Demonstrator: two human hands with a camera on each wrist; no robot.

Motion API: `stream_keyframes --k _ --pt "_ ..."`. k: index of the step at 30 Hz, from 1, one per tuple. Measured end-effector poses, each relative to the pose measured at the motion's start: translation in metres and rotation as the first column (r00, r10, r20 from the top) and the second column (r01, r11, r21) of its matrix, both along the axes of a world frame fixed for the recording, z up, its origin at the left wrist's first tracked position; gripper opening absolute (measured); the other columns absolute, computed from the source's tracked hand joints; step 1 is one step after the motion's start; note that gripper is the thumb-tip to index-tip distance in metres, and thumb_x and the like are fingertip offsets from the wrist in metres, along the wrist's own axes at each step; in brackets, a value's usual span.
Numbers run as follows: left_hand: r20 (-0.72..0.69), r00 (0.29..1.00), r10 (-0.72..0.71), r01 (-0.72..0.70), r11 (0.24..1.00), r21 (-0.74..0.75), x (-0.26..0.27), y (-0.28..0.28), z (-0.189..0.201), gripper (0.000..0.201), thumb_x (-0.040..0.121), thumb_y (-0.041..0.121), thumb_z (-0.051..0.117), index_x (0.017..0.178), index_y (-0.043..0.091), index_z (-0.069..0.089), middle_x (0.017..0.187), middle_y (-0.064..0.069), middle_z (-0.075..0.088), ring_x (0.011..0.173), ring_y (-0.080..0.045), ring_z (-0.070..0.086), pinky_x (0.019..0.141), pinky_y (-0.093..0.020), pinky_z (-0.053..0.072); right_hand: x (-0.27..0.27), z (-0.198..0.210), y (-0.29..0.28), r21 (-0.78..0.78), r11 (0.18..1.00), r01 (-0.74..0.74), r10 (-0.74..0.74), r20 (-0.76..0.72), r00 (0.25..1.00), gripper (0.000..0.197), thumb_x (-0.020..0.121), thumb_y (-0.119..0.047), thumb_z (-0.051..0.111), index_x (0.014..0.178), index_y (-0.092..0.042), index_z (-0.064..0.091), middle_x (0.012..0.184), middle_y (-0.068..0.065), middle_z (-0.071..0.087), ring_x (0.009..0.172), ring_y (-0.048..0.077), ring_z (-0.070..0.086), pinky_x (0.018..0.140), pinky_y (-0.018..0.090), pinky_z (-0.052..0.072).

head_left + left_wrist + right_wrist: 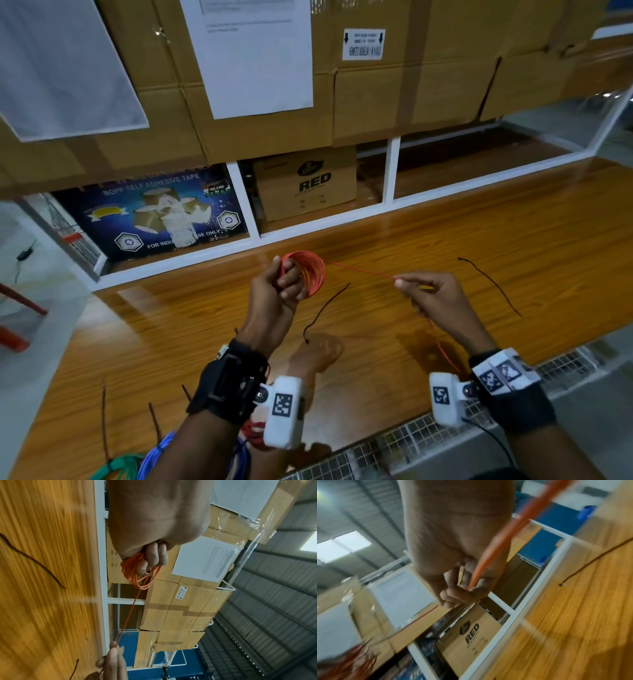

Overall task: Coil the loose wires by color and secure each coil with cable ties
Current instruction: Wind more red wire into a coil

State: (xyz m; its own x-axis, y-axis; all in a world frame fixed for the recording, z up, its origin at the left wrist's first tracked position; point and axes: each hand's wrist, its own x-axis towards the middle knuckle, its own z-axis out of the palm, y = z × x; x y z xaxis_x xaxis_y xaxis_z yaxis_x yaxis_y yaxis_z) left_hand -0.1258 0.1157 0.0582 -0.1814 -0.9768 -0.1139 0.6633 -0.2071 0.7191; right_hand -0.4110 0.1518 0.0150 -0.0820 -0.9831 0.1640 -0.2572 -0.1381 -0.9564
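Orange wire coil (pixel 306 272) — held above the table (pixel 445 233), many thin loops stacked around the left hand's fingers. Left hand (pixel 279 291) grips the bundle, fingers curled through the ring; the left wrist view shows the loops bunched under the fingertips (pixel 143 566). A taut strand (pixel 363 270) runs from the coil to the right hand (pixel 431 296), which pinches it between thumb and forefinger; the slack tail (pixel 442 342) drops past that wrist.

Handling, as I judge it: wire is light, thin, springy — loops would likely fan out if the grip loosens. Smooth jacket, may slide through a light pinch. Best held across the whole bundle at one point, tie placed beside the fingers.

Two dark cable ties (pixel 325 310) (pixel 493 284) lie loose on the table, one between the hands, one beyond the right hand. Green coil (pixel 125 467) and blue coil (pixel 157 452) sit at the near left edge. Cardboard boxes (pixel 404 85) are stacked behind.
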Motion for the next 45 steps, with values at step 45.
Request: stream_keyframes --k 45 --pt "0.183 0.949 -0.256 0.273 0.959 -0.079 -0.04 0.026 -0.023 0.037 0.109 0.038 0.032 0.089 0.013 0.05 0.067 0.001 0.031 0.051 -0.009 0.023 0.057 -0.029 0.02 0.11 0.006 -0.04 -0.159 0.987 -0.017 -0.008 -0.159 0.987 0.062 0.11 -0.04 0.03 0.056 -0.019 0.051 0.047 -0.002 0.045 0.04 0.009 0.039 0.043 0.031 0.029"
